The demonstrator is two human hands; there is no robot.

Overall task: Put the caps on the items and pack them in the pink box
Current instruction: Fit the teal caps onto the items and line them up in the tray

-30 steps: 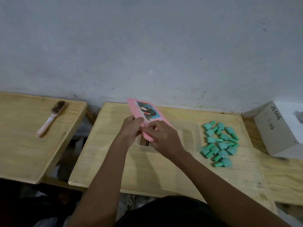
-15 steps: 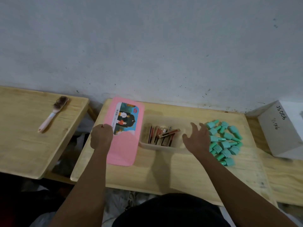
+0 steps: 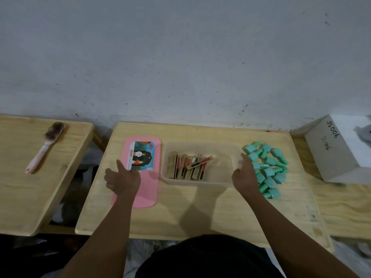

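A pink lid [image 3: 149, 189] with a picture label lies flat on the wooden table, left of a clear box [image 3: 224, 180]. Inside the box lie several slim gold, red and black sticks [image 3: 189, 166]. A pile of several teal caps [image 3: 266, 169] sits right of the box. My left hand [image 3: 122, 178] hovers over the lid's left side, fingers spread, holding nothing. My right hand [image 3: 244, 174] is at the box's right end beside the caps, with its fingers apart; I see nothing in it.
A second wooden table [image 3: 30, 177] stands at the left with a pink-handled brush [image 3: 45, 146] on it; a gap separates the two tables. A white block marked JS006 [image 3: 337, 149] sits at the right. A grey wall runs along the back.
The pink lid came off the box and now lies flat at its left. My left hand let go of it and opened. My right hand moved to the box's right end.
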